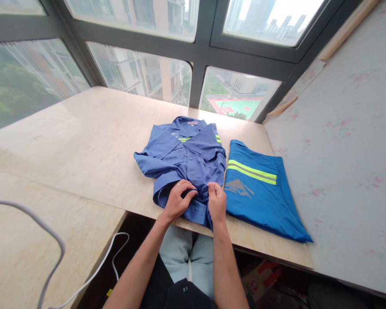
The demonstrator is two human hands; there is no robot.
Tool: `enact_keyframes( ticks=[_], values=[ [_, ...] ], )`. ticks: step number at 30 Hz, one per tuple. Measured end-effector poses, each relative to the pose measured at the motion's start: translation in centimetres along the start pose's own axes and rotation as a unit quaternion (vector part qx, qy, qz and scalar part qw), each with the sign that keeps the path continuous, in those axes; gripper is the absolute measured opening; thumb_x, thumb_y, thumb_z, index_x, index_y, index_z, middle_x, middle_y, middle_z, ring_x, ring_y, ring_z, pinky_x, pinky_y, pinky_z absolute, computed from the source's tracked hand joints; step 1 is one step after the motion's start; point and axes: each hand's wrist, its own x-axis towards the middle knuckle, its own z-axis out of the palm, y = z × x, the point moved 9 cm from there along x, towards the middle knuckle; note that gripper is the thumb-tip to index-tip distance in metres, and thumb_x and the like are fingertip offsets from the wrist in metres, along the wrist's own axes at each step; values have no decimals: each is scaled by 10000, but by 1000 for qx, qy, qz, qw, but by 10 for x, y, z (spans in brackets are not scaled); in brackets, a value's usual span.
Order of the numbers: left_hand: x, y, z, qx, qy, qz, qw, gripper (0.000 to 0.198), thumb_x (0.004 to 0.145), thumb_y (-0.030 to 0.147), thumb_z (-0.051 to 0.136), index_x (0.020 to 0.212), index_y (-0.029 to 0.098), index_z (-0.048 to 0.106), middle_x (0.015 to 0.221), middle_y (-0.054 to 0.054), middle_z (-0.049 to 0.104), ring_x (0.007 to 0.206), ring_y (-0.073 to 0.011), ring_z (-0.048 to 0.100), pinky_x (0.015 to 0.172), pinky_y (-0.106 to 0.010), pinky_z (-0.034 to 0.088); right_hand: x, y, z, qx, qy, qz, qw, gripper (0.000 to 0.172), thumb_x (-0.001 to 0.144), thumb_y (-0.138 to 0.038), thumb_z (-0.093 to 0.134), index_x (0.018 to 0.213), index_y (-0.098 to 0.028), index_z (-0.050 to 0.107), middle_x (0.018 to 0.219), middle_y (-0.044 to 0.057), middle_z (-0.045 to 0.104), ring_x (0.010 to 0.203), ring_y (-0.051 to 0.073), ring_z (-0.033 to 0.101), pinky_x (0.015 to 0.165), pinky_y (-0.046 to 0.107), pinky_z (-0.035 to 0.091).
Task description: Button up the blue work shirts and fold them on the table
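Observation:
A purple-blue work jacket point(193, 161) with yellow-green reflective stripes lies front up on the pale tabletop, its collar toward the window. Its lower hem hangs slightly over the table's near edge. My left hand point(180, 198) pinches the cloth near the lower front, beside a looped cuff or sleeve end. Close to it, my right hand point(216, 198) grips the jacket's lower right front, fingers curled with the thumb on top. Right of the jacket lies a folded bright blue garment point(257, 193) with a reflective stripe and grey lettering; neither hand touches it.
Windows in dark frames point(199, 56) rise behind the table point(93, 141). A floral-papered wall point(344, 171) bounds the right side. A white cable point(112, 246) and a thicker grey cable point(59, 244) run at the lower left. A cardboard box point(259, 281) sits under the table.

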Motion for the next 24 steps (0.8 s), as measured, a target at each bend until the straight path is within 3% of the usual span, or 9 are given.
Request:
enact_keyframes(
  ticks=[6, 10, 12, 14, 15, 17, 19, 22, 24],
  values=[
    [-2, 5, -9, -38, 21, 2, 999, 262, 909, 290, 527, 667, 191, 534, 744, -17, 564, 719, -152, 546, 700, -293, 445, 6, 28, -13, 137, 61, 56, 987, 406, 830, -588, 535, 824, -186, 588, 651, -30, 521, 611, 128, 462, 596, 241, 392],
    [-4, 3, -9, 36, 38, -15, 999, 406, 932, 335, 492, 553, 198, 442, 611, 4, 481, 614, -131, 479, 625, -276, 405, 5, 28, -12, 191, 61, 69, 977, 356, 808, -550, 577, 840, -195, 574, 688, -18, 552, 624, 133, 503, 622, 250, 428],
    [-5, 0, -7, 93, 48, -26, 994, 374, 915, 351, 529, 577, 201, 470, 586, 18, 469, 582, -124, 468, 609, -266, 398, 4, 22, -11, 187, 56, 64, 979, 348, 804, -540, 594, 803, -193, 577, 706, -9, 556, 641, 134, 502, 626, 245, 426],
    [-6, -5, -5, 141, 57, -44, 987, 223, 890, 350, 569, 726, 199, 581, 584, 35, 486, 549, -121, 482, 587, -254, 395, 3, 14, -11, 166, 42, 47, 984, 365, 821, -551, 580, 760, -192, 573, 723, 0, 552, 670, 137, 499, 640, 241, 423],
    [-7, -8, -4, 162, 61, -57, 983, 160, 877, 347, 589, 849, 194, 626, 588, 41, 504, 537, -125, 499, 577, -251, 397, 3, 9, -11, 155, 31, 36, 987, 388, 834, -571, 562, 746, -192, 570, 731, 4, 550, 682, 140, 499, 650, 242, 423],
    [-7, -14, -2, 205, 66, -82, 973, 283, 855, 348, 627, 1079, 176, 642, 601, 34, 556, 539, -149, 549, 579, -260, 411, 1, 0, -9, 138, -9, 13, 990, 447, 841, -631, 534, 749, -196, 578, 723, 7, 542, 671, 144, 488, 640, 247, 414],
    [-6, -18, 0, 240, 65, -97, 964, 374, 849, 348, 644, 1175, 164, 641, 645, -4, 633, 589, -186, 608, 614, -280, 435, -2, -8, -1, 118, -82, 0, 990, 477, 805, -675, 567, 788, -200, 604, 654, -11, 507, 601, 139, 446, 576, 247, 379],
    [-4, -18, 4, 257, 55, -110, 959, 307, 864, 293, 619, 1146, 188, 681, 756, -57, 718, 646, -209, 652, 632, -288, 438, -11, -19, 15, 51, -206, -11, 977, 430, 726, -607, 713, 843, -197, 660, 536, -63, 396, 513, 118, 355, 508, 243, 311],
    [-3, -18, 5, 260, 43, -115, 958, 194, 877, 215, 566, 984, 209, 727, 758, -59, 727, 638, -201, 651, 600, -276, 411, -14, -26, 19, -15, -245, -29, 969, 355, 739, -533, 735, 831, -191, 699, 518, -68, 391, 512, 115, 360, 516, 244, 317]
  ],
)
